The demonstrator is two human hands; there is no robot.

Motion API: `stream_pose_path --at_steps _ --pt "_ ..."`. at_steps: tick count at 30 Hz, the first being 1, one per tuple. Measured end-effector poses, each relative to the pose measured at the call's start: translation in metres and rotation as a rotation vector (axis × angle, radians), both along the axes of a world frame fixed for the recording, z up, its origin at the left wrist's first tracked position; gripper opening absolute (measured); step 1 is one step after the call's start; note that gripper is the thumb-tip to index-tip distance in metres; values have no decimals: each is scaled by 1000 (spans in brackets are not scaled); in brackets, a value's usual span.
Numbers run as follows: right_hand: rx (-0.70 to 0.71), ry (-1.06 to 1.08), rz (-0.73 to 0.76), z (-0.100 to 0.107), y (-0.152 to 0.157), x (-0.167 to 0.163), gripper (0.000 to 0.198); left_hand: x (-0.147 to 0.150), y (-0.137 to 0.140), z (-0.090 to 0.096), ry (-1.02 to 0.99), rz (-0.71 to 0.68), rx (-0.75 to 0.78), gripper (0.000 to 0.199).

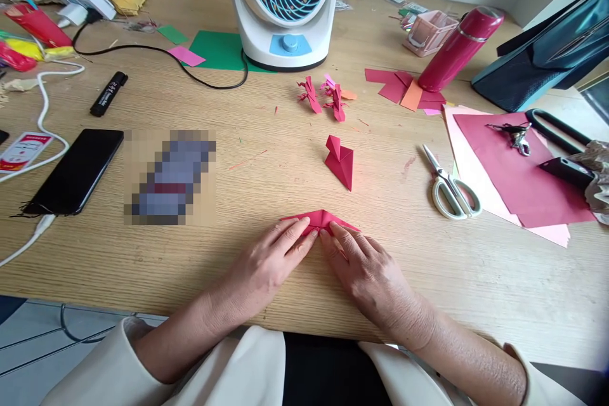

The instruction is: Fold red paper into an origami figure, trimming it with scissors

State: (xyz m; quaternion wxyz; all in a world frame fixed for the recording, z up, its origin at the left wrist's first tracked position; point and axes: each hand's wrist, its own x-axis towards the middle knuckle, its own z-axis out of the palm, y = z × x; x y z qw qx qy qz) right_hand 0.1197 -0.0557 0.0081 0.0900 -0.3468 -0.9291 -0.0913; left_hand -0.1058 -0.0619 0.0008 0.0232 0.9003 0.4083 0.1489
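Observation:
A folded red paper point(322, 217) with a raised middle crease lies near the table's front edge. My left hand point(270, 255) presses its left half, thumb and fingers close together on the sheet. From the other side my right hand point(364, 266) holds the right half, its fingertips near those of the left. Parts of the paper are hidden under the fingers. Just beyond it lies a second folded red paper piece point(343, 165) with a pointed end. Farther back stand small red folded paper figures point(311, 95) with thin curled ends.
White-handled scissors point(450, 187) lie to the right, beside red paper sheets point(504, 171). A fan point(290, 44) stands at the back, a red flask point(459, 51) to its right. At left are a black phone point(76, 171), a marker point(109, 94) and cables.

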Motion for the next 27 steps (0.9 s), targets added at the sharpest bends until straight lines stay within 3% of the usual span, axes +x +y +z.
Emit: stream_pose_path --at_steps 6,16,27 --pt "-4 -3 1 0 0 0 40 2 0 1 119 8 16 48" --pt "-10 3 12 -1 -1 -1 43 14 -3 6 132 10 23 36" --pt "38 8 16 -1 0 -1 40 22 -4 2 170 53 68 40"
